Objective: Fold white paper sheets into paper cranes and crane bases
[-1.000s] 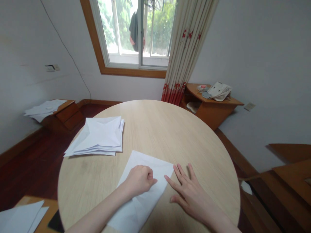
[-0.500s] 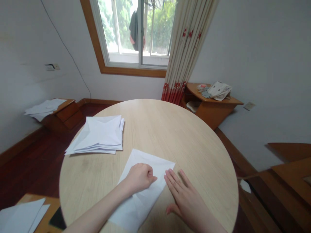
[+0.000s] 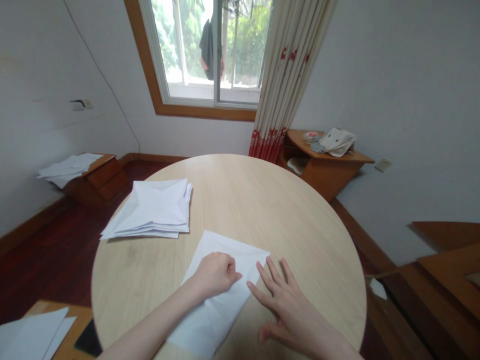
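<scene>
A white sheet of paper (image 3: 221, 300) lies flat near the front of the round wooden table (image 3: 262, 210). My left hand (image 3: 214, 273) is curled into a fist and presses down on the middle of the sheet. My right hand (image 3: 285, 302) lies flat with fingers spread on the table at the sheet's right edge, its fingertips touching the paper near the right corner. A stack of folded white papers (image 3: 152, 210) sits on the table's left side, well away from both hands.
More white sheets (image 3: 32, 332) lie on a surface at the lower left beside a dark phone (image 3: 88, 342). A low wooden cabinet (image 3: 95, 175) with papers stands at left, a side table (image 3: 322, 160) with cloth items by the curtain (image 3: 285, 80).
My right hand has slid left and back along the sheet's right edge, fingers staying flat. The left fist has stayed pressed on the paper.
</scene>
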